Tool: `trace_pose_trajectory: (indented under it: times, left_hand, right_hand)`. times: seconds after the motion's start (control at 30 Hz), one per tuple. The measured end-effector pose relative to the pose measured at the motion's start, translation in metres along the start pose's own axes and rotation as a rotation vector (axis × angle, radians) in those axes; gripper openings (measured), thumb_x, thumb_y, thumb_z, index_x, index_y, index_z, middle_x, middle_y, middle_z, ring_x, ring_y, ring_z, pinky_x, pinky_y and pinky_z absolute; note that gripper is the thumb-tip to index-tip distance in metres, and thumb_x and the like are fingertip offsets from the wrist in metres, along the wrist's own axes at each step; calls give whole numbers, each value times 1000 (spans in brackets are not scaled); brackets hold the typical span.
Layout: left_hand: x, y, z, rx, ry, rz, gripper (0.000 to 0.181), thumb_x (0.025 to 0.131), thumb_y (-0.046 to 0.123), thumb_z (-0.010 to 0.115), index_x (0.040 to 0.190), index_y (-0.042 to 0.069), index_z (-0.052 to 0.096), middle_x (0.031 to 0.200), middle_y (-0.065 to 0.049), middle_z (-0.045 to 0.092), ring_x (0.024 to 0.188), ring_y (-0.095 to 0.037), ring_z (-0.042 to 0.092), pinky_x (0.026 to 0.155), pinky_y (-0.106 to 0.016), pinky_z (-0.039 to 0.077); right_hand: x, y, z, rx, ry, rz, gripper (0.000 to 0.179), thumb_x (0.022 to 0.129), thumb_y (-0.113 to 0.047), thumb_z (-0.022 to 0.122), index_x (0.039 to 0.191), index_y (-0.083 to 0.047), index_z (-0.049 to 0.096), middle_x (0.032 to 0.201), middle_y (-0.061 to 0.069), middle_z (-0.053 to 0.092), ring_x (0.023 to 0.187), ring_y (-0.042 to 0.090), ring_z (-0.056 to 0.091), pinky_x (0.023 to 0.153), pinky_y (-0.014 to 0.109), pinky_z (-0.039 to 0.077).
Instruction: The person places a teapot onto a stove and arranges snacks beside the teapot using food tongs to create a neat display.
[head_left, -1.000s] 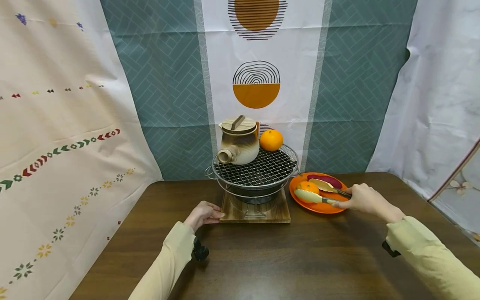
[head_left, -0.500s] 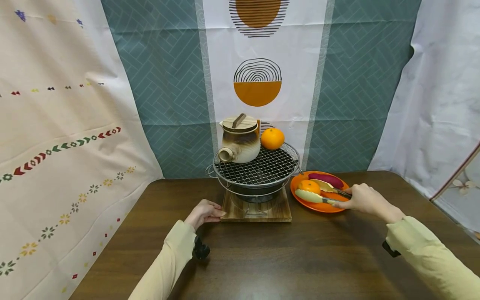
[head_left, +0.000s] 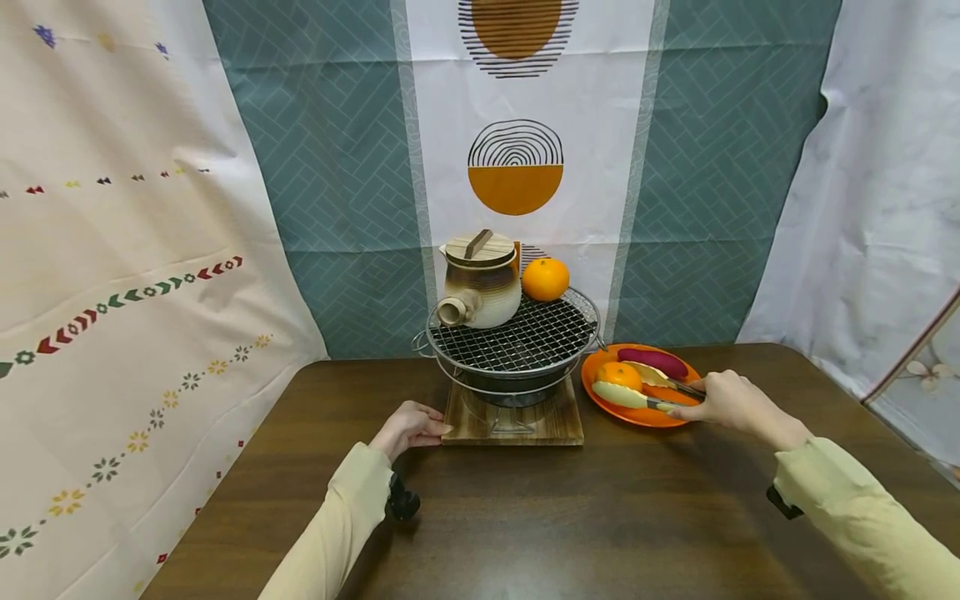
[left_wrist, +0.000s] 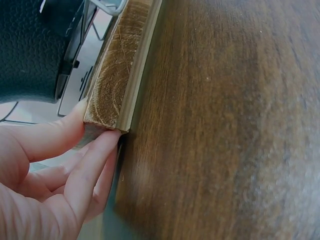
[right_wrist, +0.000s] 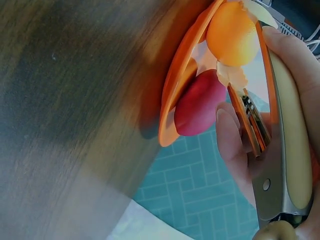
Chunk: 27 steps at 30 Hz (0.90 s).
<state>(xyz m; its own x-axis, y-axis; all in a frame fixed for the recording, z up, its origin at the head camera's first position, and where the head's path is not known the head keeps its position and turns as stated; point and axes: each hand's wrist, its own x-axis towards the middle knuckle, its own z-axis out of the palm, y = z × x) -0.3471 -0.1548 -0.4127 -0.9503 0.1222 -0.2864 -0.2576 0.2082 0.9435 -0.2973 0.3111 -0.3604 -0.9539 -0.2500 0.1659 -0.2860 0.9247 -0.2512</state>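
No shift, no headway: tongs (head_left: 624, 395) straddle orange (head_left: 619, 375) at plate's (head_left: 641, 416) left edge.
Your right hand (head_left: 738, 404) clamps the tongs; left hand (head_left: 411, 428) pinches board's (head_left: 555, 433) near-left corner.

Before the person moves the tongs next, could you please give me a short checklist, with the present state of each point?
1. Right hand holds the tongs: ok.
2. Tong tips on both sides of the plated fruit: ok.
3. Squeeze firm enough to lift: cannot tell.
4. Far tip free of the purple item: cannot tell.
5. Left hand grips the board at its corner: ok.
6. Bare mesh visible on the grill: ok.
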Motion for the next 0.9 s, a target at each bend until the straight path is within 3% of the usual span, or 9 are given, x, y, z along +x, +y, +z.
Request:
trace_pose_trajectory:
  times: [0.53, 0.9]
  left_hand:
    - [-2, -2, 1, 1, 4, 35, 32, 76, -10, 65, 104, -20, 52, 81, -16, 61, 70, -21, 60, 71, -40, 51]
    - [-2, -1, 1, 5, -15, 44, 30, 78, -10, 63, 104, -20, 52, 83, -17, 62, 71, -21, 60, 72, -41, 50]
  right_hand:
    - [-4, 0, -11, 3, 22, 5, 45, 70, -53, 70, 75, -9, 65, 50, -6, 30, 46, 13, 33, 41, 27, 24]
    - [-8, 3, -23, 14, 62, 3, 42, 71, -55, 69, 61, -17, 55, 48, -9, 28, 44, 10, 30, 42, 25, 22]
